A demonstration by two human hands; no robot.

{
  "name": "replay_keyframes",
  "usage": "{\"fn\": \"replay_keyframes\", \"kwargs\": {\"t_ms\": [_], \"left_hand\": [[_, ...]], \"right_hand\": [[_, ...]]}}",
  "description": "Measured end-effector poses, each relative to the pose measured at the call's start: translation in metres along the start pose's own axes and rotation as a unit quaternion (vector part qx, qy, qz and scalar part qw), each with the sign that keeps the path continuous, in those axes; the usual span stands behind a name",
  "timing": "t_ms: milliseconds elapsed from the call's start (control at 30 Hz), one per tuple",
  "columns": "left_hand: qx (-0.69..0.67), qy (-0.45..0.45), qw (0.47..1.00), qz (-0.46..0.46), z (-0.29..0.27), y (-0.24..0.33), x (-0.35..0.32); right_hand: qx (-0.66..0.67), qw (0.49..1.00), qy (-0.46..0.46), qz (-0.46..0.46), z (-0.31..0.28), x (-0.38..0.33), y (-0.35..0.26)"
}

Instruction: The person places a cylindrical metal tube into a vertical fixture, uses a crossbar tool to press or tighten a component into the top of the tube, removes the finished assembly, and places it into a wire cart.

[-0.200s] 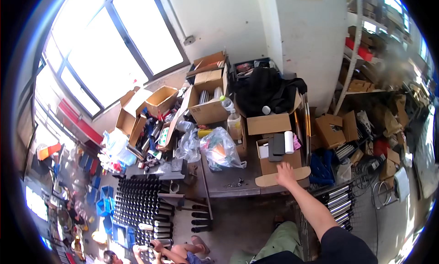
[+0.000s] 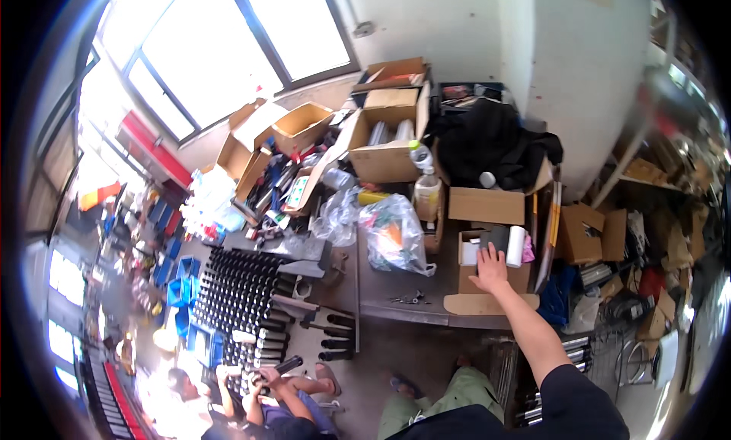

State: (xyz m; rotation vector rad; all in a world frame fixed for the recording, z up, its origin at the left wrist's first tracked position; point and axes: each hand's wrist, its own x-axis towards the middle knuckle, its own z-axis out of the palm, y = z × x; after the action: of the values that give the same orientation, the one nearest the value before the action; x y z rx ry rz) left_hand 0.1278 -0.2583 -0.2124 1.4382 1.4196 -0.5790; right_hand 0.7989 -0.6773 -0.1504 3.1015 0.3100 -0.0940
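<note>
My right hand [image 2: 489, 269] reaches over an open cardboard box [image 2: 480, 282] at the front of the table. Its fingers are stretched out and spread over the lower part of a dark grey case [image 2: 498, 236]. Whether the fingertips press on the case I cannot tell. Right of the case, in the box, stands a white cylinder [image 2: 515, 246], with something pink [image 2: 528, 248] beside it. A white piece [image 2: 469, 251] lies at the box's left side. The box's front flap [image 2: 487, 304] hangs out over the table edge. My left hand is out of view.
Left of the box are a clear plastic bag [image 2: 394, 234] and a bottle [image 2: 427, 196]; small metal parts [image 2: 410, 297] lie near the edge. Black tubes [image 2: 236, 288] stand in rows. A seated person's hands [image 2: 268, 376] hold a dark tube at lower left.
My right hand has moved from the front flap further into the box, onto the dark grey case, and its fingers have spread. The whole view has shifted.
</note>
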Motion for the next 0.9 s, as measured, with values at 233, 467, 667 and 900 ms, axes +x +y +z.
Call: {"fn": "replay_keyframes", "kwargs": {"t_ms": [233, 467, 667, 900], "left_hand": [[0.02, -0.022, 0.995, 0.095, 0.01, 0.018, 0.078], [0.061, 0.003, 0.99, 0.13, 0.01, 0.143, 0.183], [-0.077, -0.117, 0.983, 0.121, -0.04, 0.29, 0.256], [0.058, -0.083, 0.943, 0.317, -0.118, 0.378, 0.281]], "right_hand": [[-0.003, 1.0, 0.002, 0.005, 0.01, 0.017, -0.017], [0.133, 0.979, 0.136, 0.074, 0.011, -0.037, -0.079], [0.363, 0.909, 0.114, 0.172, 0.059, -0.135, -0.153], [0.385, 0.873, 0.289, 0.077, -0.306, -0.126, -0.197]]}}
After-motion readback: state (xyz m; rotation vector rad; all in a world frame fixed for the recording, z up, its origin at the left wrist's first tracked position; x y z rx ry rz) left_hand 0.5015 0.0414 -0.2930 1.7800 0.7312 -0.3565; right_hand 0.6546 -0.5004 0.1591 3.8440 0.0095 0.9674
